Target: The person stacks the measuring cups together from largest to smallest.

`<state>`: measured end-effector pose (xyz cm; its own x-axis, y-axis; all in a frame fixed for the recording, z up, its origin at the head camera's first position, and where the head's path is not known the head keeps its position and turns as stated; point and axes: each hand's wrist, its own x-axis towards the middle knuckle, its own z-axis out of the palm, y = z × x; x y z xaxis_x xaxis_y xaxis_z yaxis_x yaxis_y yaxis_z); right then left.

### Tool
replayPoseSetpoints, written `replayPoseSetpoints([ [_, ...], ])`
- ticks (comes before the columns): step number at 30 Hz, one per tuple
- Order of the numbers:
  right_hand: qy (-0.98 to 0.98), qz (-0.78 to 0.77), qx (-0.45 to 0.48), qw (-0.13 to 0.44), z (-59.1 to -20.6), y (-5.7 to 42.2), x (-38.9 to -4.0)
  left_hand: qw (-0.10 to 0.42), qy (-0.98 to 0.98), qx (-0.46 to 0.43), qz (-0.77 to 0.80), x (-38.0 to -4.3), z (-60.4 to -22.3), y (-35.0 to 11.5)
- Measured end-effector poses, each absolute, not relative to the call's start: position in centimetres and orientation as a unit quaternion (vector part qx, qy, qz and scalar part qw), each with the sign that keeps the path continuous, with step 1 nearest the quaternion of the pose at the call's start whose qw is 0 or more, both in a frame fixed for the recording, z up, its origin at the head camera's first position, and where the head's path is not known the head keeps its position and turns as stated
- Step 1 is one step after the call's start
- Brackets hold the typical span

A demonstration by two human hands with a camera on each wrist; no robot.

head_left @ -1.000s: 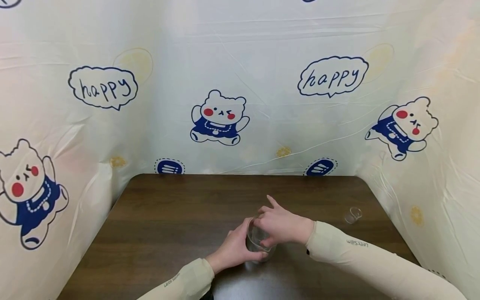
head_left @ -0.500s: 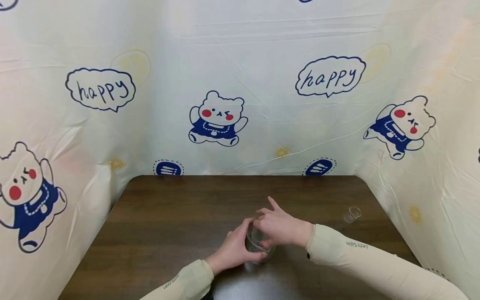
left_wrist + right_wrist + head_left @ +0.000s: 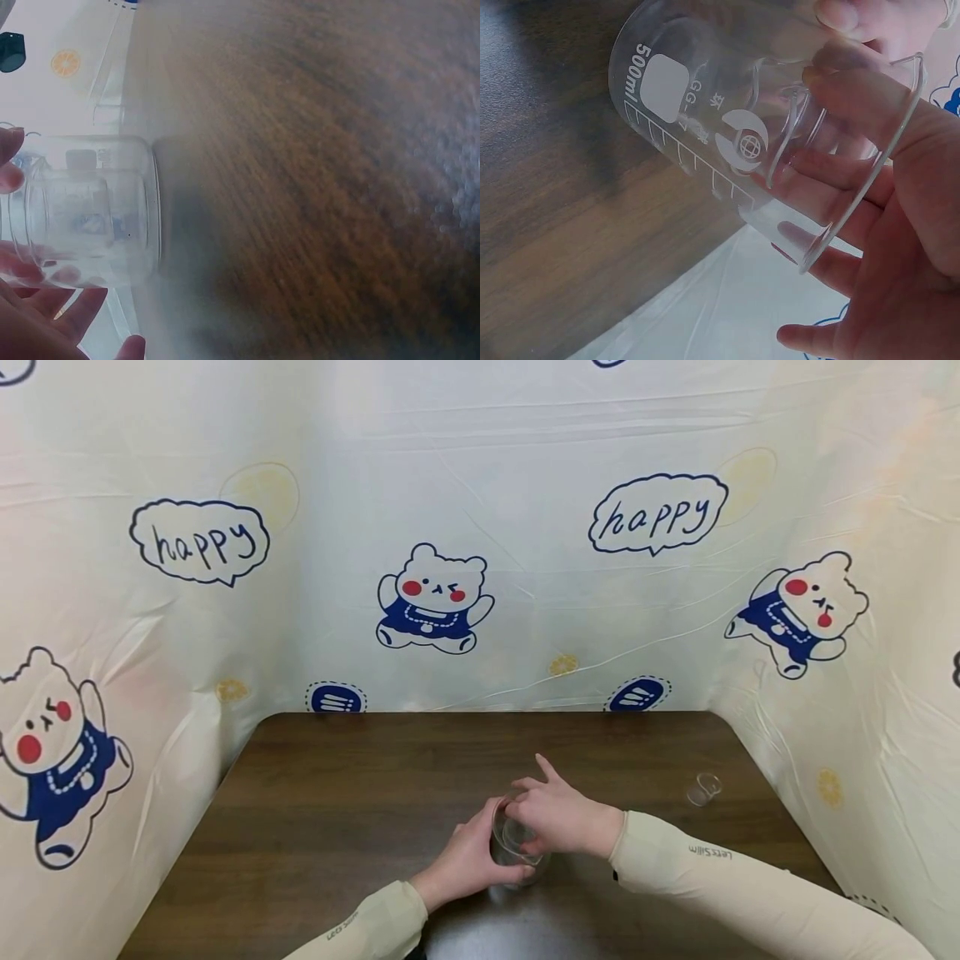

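A clear glass beaker (image 3: 664,86), marked 500ml, stands upright on the table near the middle of the head view. My left hand (image 3: 467,858) grips its side, with the thumb around the near side. My right hand (image 3: 564,815) reaches over the rim from the right, and its thumb and a finger pinch a smaller clear beaker (image 3: 90,206) inside the large one. This nested beaker shows through the glass in the left wrist view. One right finger sticks out past the rim. Apart from the hands, a small beaker (image 3: 704,790) stands at the table's right side.
The dark wood table (image 3: 337,793) has rounded far corners. A pale printed curtain (image 3: 525,527) with bears and lettering closes off the back and both sides.
Both hands hold almost the same pose around the beakers. The whole head view shifts only slightly.
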<state>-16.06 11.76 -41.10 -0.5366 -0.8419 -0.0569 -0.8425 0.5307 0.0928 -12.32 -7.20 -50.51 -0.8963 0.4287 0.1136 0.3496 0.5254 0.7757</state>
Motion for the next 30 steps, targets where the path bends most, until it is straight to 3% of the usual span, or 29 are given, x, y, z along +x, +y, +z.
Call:
replayPoseSetpoints([
  [30,0.883,0.056,-0.465,0.024,-41.11,11.64,-15.87,0.036,0.875,0.223,0.427,-12.33,-50.72,-7.1],
])
